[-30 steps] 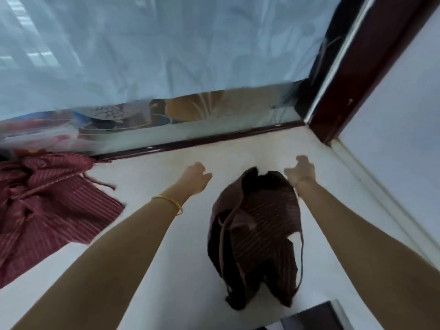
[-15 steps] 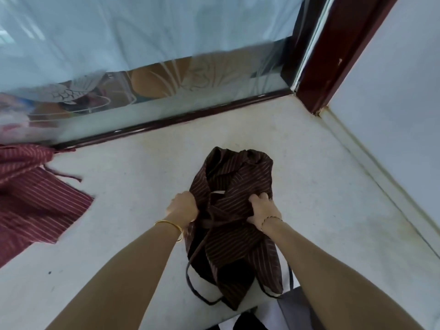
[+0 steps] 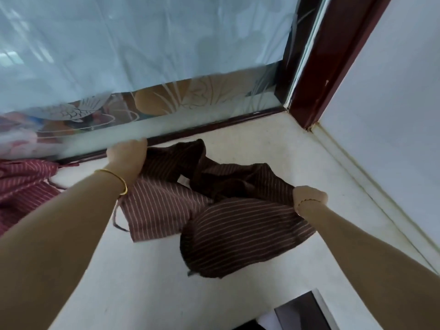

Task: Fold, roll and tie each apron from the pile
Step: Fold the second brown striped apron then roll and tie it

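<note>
2 hands pull a dark brown cotton apron with thin pale stripes (image 3: 238,225) apart over the off-white floor (image 3: 142,277), so the spreading step before any fold looks to be in hand. Next it needs laying flat, its loose strap (image 3: 116,220) freed. A frosted patterned glass door (image 3: 142,55) and white wall (image 3: 392,115) enclose the corner; the red striped pile (image 3: 23,186) lies left. The left hand (image 3: 127,154) grips 1 edge, the right hand (image 3: 309,197) is clenched on another.

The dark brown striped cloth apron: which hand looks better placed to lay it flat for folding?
Probably the left hand: it grips the dark brown striped cloth apron at its far edge by the window, while the right hand holds a bunched near corner.
</note>
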A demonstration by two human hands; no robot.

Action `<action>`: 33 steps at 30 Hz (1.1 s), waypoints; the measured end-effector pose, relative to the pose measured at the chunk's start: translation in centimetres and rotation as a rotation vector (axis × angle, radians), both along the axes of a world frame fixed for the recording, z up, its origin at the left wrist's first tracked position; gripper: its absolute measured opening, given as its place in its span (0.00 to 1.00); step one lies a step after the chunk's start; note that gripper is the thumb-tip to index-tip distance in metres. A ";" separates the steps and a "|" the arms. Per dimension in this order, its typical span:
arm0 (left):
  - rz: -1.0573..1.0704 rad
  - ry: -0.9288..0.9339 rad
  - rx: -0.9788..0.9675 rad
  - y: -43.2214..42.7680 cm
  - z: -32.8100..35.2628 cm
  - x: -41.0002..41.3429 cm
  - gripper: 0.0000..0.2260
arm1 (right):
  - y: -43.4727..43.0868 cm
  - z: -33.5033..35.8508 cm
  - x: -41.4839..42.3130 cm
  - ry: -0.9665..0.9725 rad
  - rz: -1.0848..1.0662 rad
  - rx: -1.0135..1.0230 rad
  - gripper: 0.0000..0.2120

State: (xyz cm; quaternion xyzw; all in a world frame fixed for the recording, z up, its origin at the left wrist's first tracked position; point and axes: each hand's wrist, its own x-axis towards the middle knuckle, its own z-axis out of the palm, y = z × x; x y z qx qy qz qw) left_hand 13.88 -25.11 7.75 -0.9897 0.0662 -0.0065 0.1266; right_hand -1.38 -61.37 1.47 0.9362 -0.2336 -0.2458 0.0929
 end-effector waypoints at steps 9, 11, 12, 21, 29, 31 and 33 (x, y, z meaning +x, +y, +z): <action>-0.223 0.105 -0.287 -6.3 -5.9 -5.8 0.12 | 6.9 -2.4 2.8 -0.157 0.342 0.529 0.23; -0.175 0.365 -0.370 -6.8 -7.9 -7.8 0.13 | 8.5 -4.0 2.5 -0.045 0.411 0.607 0.29; -0.130 0.484 -0.380 -6.8 -8.8 -8.4 0.13 | 8.9 -4.6 2.1 -0.004 0.436 0.611 0.29; -0.316 0.734 0.215 -4.6 -13.0 -11.7 0.43 | 5.5 -5.1 0.6 0.152 0.346 0.647 0.14; -0.358 0.581 0.763 0.0 -10.9 -8.8 0.17 | 4.1 -2.5 0.2 0.745 0.333 0.105 0.06; -0.167 0.527 0.873 3.1 -12.0 -7.3 0.18 | 4.9 -1.4 0.6 0.897 0.292 0.078 0.05; -0.123 0.445 0.771 3.9 -11.0 -6.5 0.16 | 5.9 -1.3 1.6 0.694 0.256 0.183 0.07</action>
